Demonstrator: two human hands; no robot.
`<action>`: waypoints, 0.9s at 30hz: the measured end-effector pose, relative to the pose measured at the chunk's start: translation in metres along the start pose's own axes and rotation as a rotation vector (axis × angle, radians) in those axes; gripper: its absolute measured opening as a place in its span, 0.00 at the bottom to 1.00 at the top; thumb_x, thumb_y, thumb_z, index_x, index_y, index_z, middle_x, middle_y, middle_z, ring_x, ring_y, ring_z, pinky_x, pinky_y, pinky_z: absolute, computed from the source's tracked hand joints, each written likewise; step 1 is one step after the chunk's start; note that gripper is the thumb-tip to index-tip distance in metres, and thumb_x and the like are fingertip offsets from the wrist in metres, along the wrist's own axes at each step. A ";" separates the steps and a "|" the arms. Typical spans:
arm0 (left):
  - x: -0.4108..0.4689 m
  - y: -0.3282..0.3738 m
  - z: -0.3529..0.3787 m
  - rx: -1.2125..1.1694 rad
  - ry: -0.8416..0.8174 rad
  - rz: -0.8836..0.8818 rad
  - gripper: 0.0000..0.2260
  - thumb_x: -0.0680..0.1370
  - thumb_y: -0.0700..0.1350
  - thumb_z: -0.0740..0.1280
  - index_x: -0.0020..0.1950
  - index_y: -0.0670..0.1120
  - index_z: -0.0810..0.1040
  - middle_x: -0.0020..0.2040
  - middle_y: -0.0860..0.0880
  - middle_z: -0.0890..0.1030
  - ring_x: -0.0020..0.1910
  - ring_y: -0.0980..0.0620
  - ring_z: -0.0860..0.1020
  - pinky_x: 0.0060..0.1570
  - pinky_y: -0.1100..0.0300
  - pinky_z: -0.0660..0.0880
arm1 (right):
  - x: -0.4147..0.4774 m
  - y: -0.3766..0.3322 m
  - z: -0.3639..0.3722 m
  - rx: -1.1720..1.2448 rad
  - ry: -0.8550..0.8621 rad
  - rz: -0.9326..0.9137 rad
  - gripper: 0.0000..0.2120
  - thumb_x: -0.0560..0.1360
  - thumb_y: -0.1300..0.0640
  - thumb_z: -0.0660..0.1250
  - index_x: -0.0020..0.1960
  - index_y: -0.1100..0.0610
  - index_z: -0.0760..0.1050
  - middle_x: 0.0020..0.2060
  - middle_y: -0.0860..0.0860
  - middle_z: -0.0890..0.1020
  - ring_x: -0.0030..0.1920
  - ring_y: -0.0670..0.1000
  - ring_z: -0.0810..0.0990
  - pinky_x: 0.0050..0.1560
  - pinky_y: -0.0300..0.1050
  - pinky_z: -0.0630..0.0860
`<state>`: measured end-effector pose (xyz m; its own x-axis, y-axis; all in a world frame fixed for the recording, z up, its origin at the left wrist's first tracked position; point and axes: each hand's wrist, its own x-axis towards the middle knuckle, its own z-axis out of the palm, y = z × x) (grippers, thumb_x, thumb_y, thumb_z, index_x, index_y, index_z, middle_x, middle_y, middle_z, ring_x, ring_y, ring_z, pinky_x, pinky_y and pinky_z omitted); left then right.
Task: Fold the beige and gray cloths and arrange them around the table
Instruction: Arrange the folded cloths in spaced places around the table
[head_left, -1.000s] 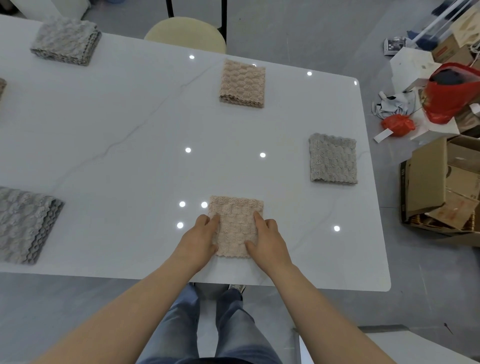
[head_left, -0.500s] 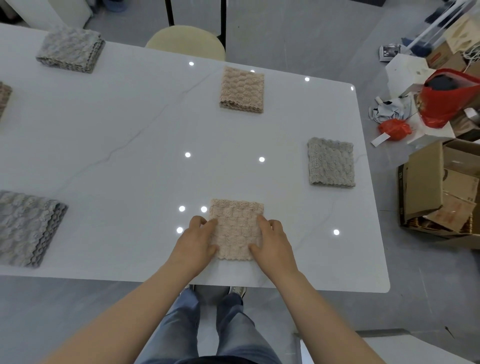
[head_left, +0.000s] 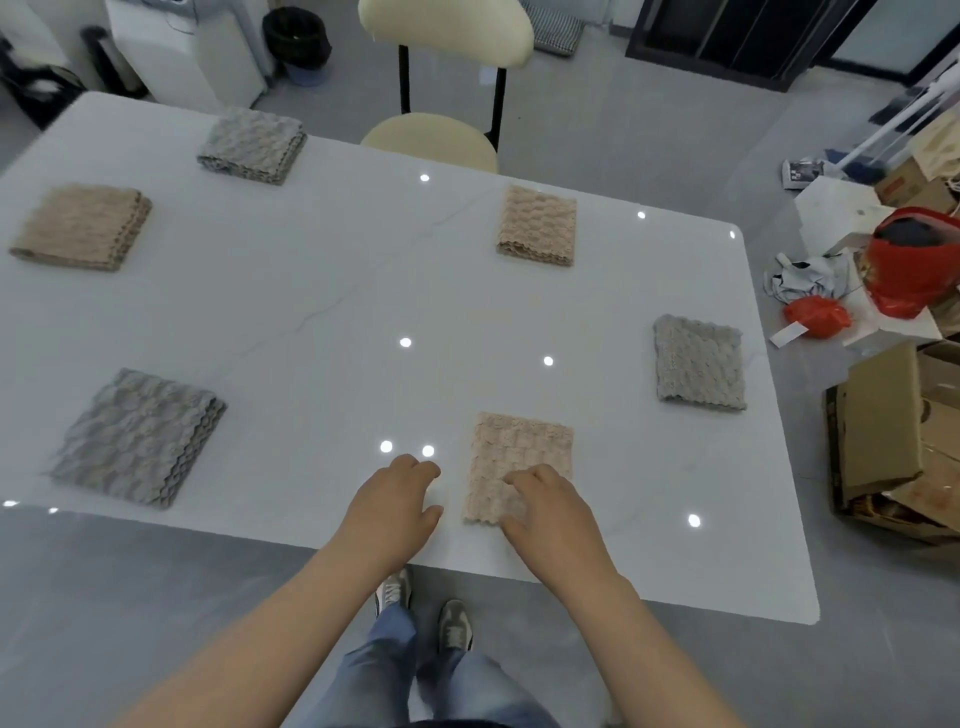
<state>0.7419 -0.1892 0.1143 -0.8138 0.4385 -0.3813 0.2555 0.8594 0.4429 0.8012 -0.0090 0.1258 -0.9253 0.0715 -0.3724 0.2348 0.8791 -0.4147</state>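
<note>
The near right corner of the beige cloth (head_left: 519, 462) at the table's (head_left: 311, 291) near edge is covered by the right hand (head_left: 550, 514), whose fingertips (head_left: 511, 480) are blurred, so contact cannot be judged. The table's left end is cut off at the view's edge, and the chair seat (head_left: 431, 137) beyond its far edge is partly hidden.

Nothing legible anywhere. The printed leaflet (head_left: 802, 173) on the floor, far beyond and to the right of the right hand (head_left: 550, 512), is too small to read, as is the cardboard box (head_left: 906, 189) print beside it.
</note>
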 end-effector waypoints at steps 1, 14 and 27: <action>-0.006 -0.001 -0.001 0.005 0.012 -0.021 0.17 0.79 0.48 0.62 0.67 0.47 0.69 0.61 0.48 0.73 0.55 0.50 0.75 0.52 0.61 0.71 | 0.000 -0.004 0.001 -0.006 -0.012 -0.027 0.20 0.77 0.53 0.61 0.69 0.52 0.68 0.62 0.49 0.71 0.60 0.50 0.72 0.57 0.41 0.71; -0.090 -0.051 -0.002 -0.079 0.141 -0.332 0.17 0.78 0.48 0.61 0.67 0.49 0.70 0.60 0.49 0.72 0.54 0.49 0.75 0.51 0.59 0.72 | 0.005 -0.075 0.024 -0.088 -0.159 -0.328 0.22 0.77 0.52 0.62 0.70 0.52 0.68 0.63 0.50 0.72 0.61 0.52 0.72 0.57 0.43 0.71; -0.157 -0.197 -0.060 -0.139 0.198 -0.351 0.19 0.79 0.50 0.62 0.69 0.48 0.68 0.64 0.49 0.71 0.61 0.51 0.73 0.56 0.62 0.69 | 0.008 -0.230 0.091 -0.130 -0.160 -0.355 0.21 0.78 0.51 0.62 0.70 0.52 0.68 0.63 0.50 0.72 0.62 0.52 0.72 0.57 0.41 0.69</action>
<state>0.7881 -0.4429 0.1356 -0.9269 0.0553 -0.3713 -0.1164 0.8980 0.4243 0.7667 -0.2531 0.1429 -0.8818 -0.3119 -0.3537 -0.1397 0.8892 -0.4357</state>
